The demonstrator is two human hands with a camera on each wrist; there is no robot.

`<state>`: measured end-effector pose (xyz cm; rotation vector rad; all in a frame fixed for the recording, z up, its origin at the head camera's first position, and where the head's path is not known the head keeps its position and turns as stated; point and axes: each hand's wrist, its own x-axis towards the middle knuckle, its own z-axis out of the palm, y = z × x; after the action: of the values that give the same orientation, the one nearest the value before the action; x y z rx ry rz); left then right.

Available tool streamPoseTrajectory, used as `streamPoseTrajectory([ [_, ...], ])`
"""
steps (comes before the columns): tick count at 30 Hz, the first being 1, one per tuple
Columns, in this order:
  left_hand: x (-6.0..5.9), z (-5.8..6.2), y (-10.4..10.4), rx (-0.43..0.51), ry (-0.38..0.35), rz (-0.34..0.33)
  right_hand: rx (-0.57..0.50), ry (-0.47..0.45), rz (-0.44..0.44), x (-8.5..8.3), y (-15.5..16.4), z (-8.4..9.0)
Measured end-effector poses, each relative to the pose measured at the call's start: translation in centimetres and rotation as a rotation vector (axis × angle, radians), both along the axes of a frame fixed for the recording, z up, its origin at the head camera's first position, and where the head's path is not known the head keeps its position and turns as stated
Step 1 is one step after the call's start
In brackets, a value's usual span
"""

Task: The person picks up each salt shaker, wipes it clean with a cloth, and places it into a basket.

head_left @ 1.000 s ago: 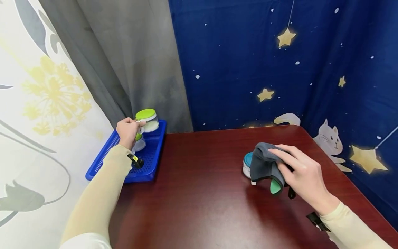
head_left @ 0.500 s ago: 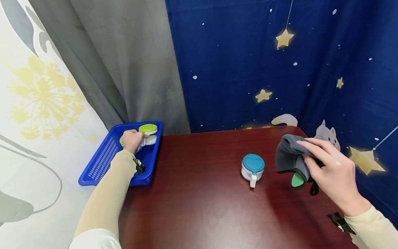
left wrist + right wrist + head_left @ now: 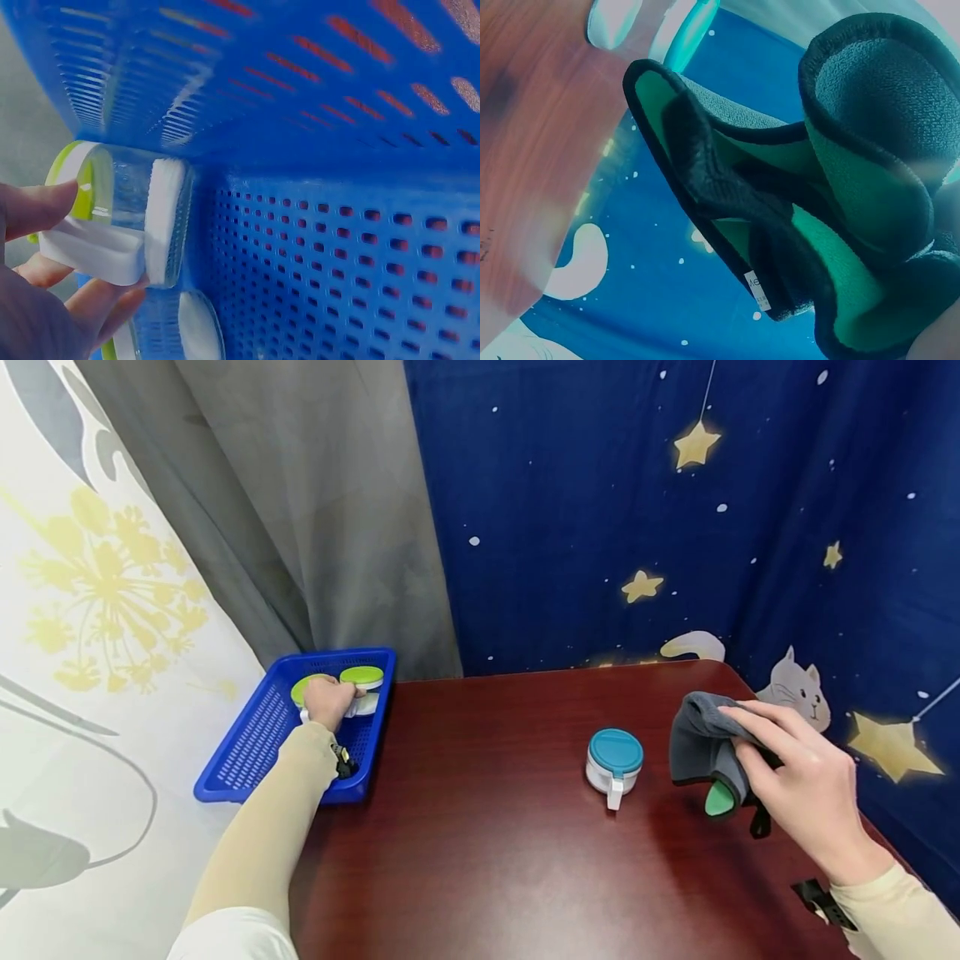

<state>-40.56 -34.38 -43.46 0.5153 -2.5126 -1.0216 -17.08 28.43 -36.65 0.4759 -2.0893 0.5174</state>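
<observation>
My left hand (image 3: 328, 702) is down inside the blue plastic basket (image 3: 225, 783), at a clear jar with a lime-green lid (image 3: 362, 677). In the left wrist view, thumb and fingers lie around the jar's white handle (image 3: 94, 251); white contents show at its base. A second green-lidded jar (image 3: 302, 688) stands beside it, partly covered by the hand. At the right, my right hand (image 3: 810, 785) pinches a folded cloth (image 3: 699, 743), dark grey outside and green inside with black edging, held up over the table. A small white tag (image 3: 757, 291) shows on the cloth.
A jar with a teal lid (image 3: 615, 758) and white handle stands right of the middle on the reddish-brown table (image 3: 465, 843). Grey and blue starry curtains (image 3: 570, 510) hang behind the table, and a white patterned curtain (image 3: 97, 693) is at the left.
The left hand has lowered the green-lidded jar from above the basket down into it. My right hand has moved right with the cloth, away from the teal-lidded jar, uncovering it.
</observation>
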Motion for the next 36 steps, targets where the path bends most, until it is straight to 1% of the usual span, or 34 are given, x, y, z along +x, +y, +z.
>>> streamPoseTrajectory([
  [3, 0.2, 0.1, -0.1, -0.036, -0.009, -0.02, 0.003, 0.001, -0.001, -0.1, 0.1, -0.2],
  [6, 0.5, 0.3, -0.3, -0.08, -0.043, -0.044, 0.008, 0.001, -0.005, -0.2, 0.1, -0.5],
  [10, 1.1, 0.9, -0.4, -0.197, -0.128, -0.103, 0.01, -0.005, -0.011, -0.2, 0.4, -0.9],
  [13, 1.7, 1.6, -0.4, -0.285, -0.221, -0.176, 0.005, -0.012, -0.005, -0.2, 0.6, -1.2],
  [14, 1.8, 1.8, -0.5, -0.296, -0.256, -0.202, 0.006, -0.017, -0.001, -0.2, 0.6, -1.3],
  [17, 2.2, 2.1, -0.9, -0.272, -0.355, -0.262, 0.016, -0.043, 0.013, -0.3, 0.7, -1.8],
  [20, 2.7, 2.4, -1.2, -0.231, -0.419, -0.303, 0.034, -0.063, 0.017, -0.3, 0.6, -2.2],
  [21, 2.9, 2.7, -1.2, -0.232, -0.432, -0.315, 0.039, -0.068, 0.015, -0.3, 0.7, -2.3],
  [22, 3.2, 3.0, -1.3, -0.254, -0.438, -0.324, 0.045, -0.073, 0.011, -0.3, 0.7, -2.4],
  [25, 4.0, 4.3, -0.9, -0.343, -0.417, -0.323, 0.06, -0.094, -0.001, -0.1, 0.8, -2.6],
  [28, 4.4, 5.7, -0.3, -0.441, -0.344, -0.297, 0.071, -0.111, -0.007, 0.1, 1.0, -2.7],
  [31, 4.8, 7.0, 0.8, -0.484, -0.26, -0.271, 0.073, -0.117, -0.004, 0.0, 1.1, -2.7],
  [34, 5.1, 7.8, 2.3, -0.533, -0.203, -0.249, 0.071, -0.125, -0.002, -0.1, 1.3, -2.7],
  [36, 5.6, 8.1, 3.5, -0.557, -0.168, -0.253, 0.075, -0.138, -0.004, -0.1, 1.4, -2.7],
])
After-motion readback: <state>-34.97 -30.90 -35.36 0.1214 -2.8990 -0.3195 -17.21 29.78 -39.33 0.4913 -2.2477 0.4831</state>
